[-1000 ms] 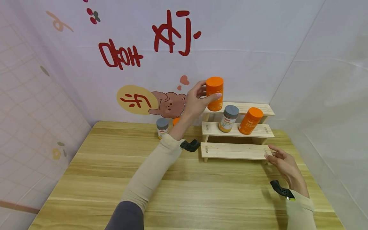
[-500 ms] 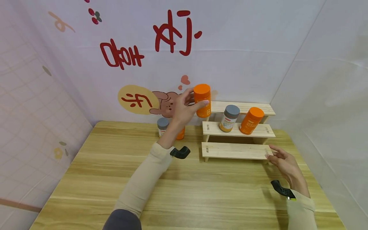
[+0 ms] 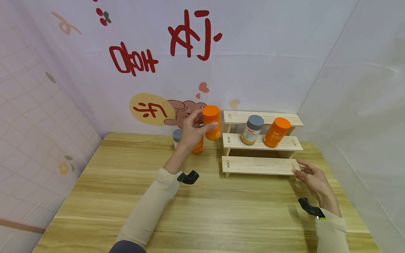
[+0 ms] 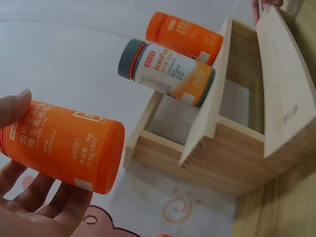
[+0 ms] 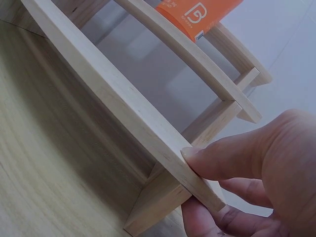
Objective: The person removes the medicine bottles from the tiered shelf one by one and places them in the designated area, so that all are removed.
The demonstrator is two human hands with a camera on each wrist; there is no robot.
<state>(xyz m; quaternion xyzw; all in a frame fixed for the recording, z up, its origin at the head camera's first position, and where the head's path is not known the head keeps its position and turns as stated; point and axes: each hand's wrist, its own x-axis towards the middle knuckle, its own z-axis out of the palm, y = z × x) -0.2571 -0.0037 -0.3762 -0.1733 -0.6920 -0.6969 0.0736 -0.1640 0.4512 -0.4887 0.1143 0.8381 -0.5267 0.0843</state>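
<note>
My left hand (image 3: 191, 133) grips an orange bottle (image 3: 211, 123) between thumb and fingers, holding it in the air just left of a three-tier wooden shelf (image 3: 260, 166). In the left wrist view the bottle (image 4: 64, 143) lies across the fingers, its printed label showing. My right hand (image 3: 312, 179) pinches the right end of the shelf's lowest board; in the right wrist view the thumb (image 5: 212, 159) presses on top with fingers underneath. On the middle tier stand a grey-capped bottle (image 3: 252, 130) and another orange bottle (image 3: 276, 133), side by side.
Behind my left hand, a second grey-capped bottle (image 3: 177, 135) and another orange bottle (image 3: 198, 145) stand on the wooden table (image 3: 202, 211), both partly hidden. A printed white cloth wall (image 3: 262, 59) rises directly behind the shelf.
My left hand has carried the orange bottle left and down, from in front of the top tier to beside the shelf. The right hand keeps its place on the lowest board.
</note>
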